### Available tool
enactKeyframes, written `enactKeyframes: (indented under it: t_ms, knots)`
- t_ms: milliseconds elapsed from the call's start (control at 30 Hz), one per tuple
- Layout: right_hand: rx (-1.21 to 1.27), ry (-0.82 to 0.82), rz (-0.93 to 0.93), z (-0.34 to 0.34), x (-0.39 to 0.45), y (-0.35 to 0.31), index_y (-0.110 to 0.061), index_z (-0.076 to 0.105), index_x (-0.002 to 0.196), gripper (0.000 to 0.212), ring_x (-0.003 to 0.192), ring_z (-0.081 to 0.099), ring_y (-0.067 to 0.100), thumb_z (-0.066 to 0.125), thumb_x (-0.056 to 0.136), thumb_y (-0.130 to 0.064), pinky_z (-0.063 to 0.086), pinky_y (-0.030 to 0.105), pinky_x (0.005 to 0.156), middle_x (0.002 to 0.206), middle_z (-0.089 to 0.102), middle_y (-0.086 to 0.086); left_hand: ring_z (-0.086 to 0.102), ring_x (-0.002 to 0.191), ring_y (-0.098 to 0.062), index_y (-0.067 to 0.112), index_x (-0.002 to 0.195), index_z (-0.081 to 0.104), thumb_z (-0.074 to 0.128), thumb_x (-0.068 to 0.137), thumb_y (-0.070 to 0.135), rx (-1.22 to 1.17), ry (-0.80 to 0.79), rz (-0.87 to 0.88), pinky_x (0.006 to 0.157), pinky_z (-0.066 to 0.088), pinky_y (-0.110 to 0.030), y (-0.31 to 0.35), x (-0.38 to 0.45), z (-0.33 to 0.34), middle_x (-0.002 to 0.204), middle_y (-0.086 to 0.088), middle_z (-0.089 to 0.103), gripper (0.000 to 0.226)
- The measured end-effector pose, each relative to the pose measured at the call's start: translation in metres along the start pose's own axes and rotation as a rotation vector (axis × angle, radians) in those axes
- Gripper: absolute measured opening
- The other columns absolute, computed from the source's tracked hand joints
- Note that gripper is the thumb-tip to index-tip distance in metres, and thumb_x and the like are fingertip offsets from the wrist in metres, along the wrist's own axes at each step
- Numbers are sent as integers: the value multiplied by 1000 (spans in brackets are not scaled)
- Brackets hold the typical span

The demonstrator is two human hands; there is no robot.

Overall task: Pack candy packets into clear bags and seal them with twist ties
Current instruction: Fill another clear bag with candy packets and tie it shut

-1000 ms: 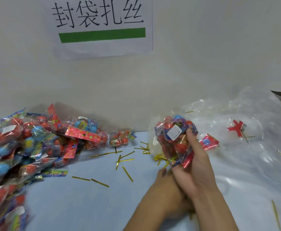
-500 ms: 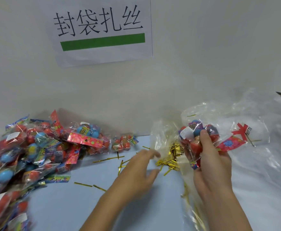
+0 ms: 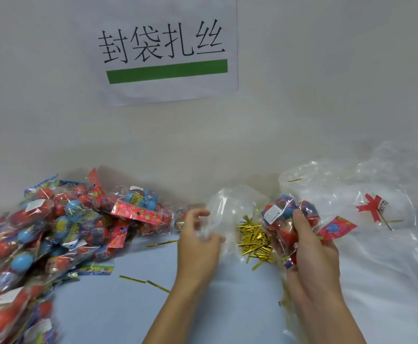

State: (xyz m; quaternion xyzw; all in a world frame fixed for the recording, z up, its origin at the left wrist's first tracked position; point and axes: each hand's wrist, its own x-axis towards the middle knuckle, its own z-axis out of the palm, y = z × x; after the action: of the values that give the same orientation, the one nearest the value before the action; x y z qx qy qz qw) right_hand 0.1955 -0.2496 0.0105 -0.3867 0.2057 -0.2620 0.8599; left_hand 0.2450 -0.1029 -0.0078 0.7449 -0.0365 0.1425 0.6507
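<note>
My right hand grips a candy packet of red and blue balls with a white label and a red flowered header, held upright above the table. My left hand pinches the edge of a clear bag just left of the packet. A bundle of gold twist ties lies behind the clear film, between my two hands. A big heap of candy packets covers the left of the pale blue table.
Loose gold ties lie scattered on the table near the heap. A pile of clear bags with a red taped label fills the right side. A white paper sign hangs on the wall behind.
My left hand left my right wrist, reached forward and took hold of the clear bag. My right hand moved the candy packet to the right.
</note>
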Motion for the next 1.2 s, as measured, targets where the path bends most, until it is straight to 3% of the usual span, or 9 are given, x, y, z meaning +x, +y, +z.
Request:
enactKeyframes:
  t_ms: [100,233,433,567,700,833,967,1100,1200]
  knots:
    - [-31,-35,0,4,-4,12,-21,70,112,23,92,75,19,74,89,-25,57,42,87,100,78,-3,72,85,-20,39,96,59,83,64,2,-263,66,-122,65,57,-30,-7,-20,-34,106,1,66,55]
    - [-75,-153,3,14,-13,32,-24,70,116,25,92,75,12,70,91,-24,58,30,69,104,77,-6,72,94,-34,30,117,54,88,49,12,-590,65,-284,85,53,-47,-20,-32,-64,114,-16,70,79]
    - [-86,-205,47,18,-25,65,-20,70,117,26,94,75,15,68,91,-17,62,29,70,103,78,-3,70,102,-37,9,125,56,50,82,21,-1080,11,-429,84,50,-49,-23,-25,-89,120,-27,66,45]
    - [-123,-180,51,18,-26,81,-17,73,111,30,97,75,21,76,82,-22,62,38,80,102,78,1,73,88,-27,21,125,60,67,75,3,-761,-5,-334,70,61,-36,-25,-19,-88,111,-16,73,53]
    - [-179,-232,34,18,-25,88,-21,72,117,67,102,73,26,86,56,-44,50,56,100,107,77,4,67,84,-16,56,118,53,74,78,-5,-194,-22,-104,57,51,-26,-32,-18,-80,118,10,64,76]
    - [-176,-306,54,20,-28,93,-27,72,118,89,105,72,28,95,38,-61,47,57,103,111,76,5,39,123,3,69,115,52,72,77,-7,200,-32,88,92,45,-22,-34,-19,-77,138,35,28,88]
    - [-86,-212,36,21,-28,92,-23,71,117,75,107,71,26,91,50,-49,54,55,96,112,76,1,36,128,-4,41,84,67,76,70,-12,261,232,156,103,35,-30,-35,-16,-81,134,30,39,55]
    - [22,-202,33,21,-27,86,-22,69,120,49,102,73,24,72,72,-27,63,39,69,113,75,2,55,92,-6,30,75,54,76,65,-3,248,454,186,78,44,-31,-41,-14,-86,100,17,61,41]
    - [87,-289,89,20,-29,76,-25,72,111,37,86,75,18,65,76,-26,59,29,55,105,76,1,46,56,-10,30,79,46,77,78,41,178,545,123,51,36,-21,-34,-15,-84,73,11,53,33]
